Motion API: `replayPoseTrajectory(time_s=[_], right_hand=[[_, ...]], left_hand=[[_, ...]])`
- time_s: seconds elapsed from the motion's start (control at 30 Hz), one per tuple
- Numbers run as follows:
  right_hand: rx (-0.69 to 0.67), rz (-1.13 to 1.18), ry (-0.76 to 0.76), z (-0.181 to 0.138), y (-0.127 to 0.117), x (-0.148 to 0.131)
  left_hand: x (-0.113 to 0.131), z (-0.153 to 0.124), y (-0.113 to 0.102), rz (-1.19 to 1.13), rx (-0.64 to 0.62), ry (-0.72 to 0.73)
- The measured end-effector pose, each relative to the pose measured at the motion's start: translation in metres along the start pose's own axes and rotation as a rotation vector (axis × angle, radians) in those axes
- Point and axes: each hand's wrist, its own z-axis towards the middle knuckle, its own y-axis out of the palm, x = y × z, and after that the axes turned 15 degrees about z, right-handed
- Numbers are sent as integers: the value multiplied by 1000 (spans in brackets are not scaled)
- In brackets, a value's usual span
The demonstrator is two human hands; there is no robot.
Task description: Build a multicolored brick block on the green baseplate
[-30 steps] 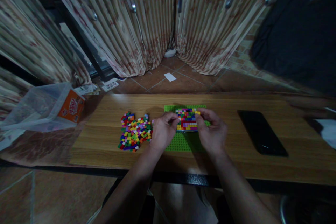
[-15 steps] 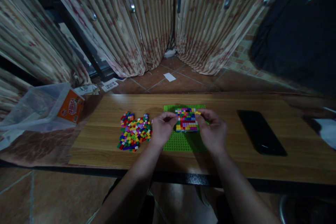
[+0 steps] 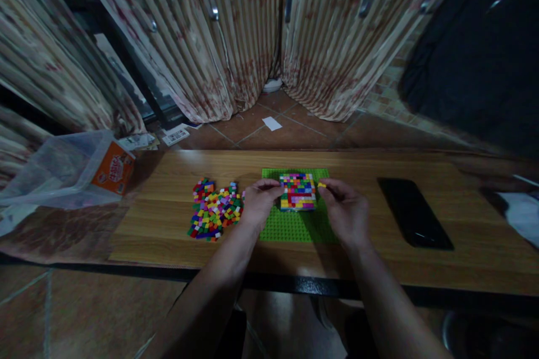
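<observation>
- The left hand [image 3: 259,202] is gripping the 9 o'clock edge of the multicoloured brick panel [image 3: 298,191]. Its fingers are curling narrowly, with thumb and fingertips pressing on that edge.
- The right hand [image 3: 347,210] is pinching a small yellow brick [image 3: 321,185] between thumb and forefinger, the other fingers folding loosely. The brick is hovering just beside the panel's 2 o'clock corner; whether it is touching the panel cannot be told.
- The multicoloured brick panel is sitting on the far half of the green baseplate [image 3: 295,229], between the two hands. Rows of red, yellow, blue, pink and green are showing on its top face.
- The green baseplate is lying flat near the middle of the wooden table [image 3: 168,179], its near half showing bare studs.
- A pile of loose bricks [image 3: 214,216] is lying at 9 o'clock of the baseplate, just beside the left hand.
- A black phone [image 3: 412,212] is lying flat at 3 o'clock of the baseplate, well apart from the right hand.
- A clear plastic bag [image 3: 63,171] bearing an orange label [image 3: 113,167] is resting at the table's 9 o'clock end.
- Striped curtains [image 3: 236,39] are hanging at 12 o'clock beyond the table, above a tiled floor [image 3: 295,134] where a white paper scrap [image 3: 273,123] is lying.
</observation>
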Motion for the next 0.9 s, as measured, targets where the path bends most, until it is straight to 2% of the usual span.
replayPoseTrajectory(time_s=[0.2, 0.53, 0.73, 0.9], right_hand=[[-48, 10, 21, -1, -6, 4], [-194, -112, -82, 3, -13, -3], [-210, -111, 16, 2, -10, -1], [-127, 33, 173, 2, -1, -3]], left_hand=[[-1, 0, 1, 37, 6, 42], [-2, -3, 1, 27, -10, 49], [0, -3, 2, 40, 7, 76], [-1, -3, 2, 25, -2, 69]])
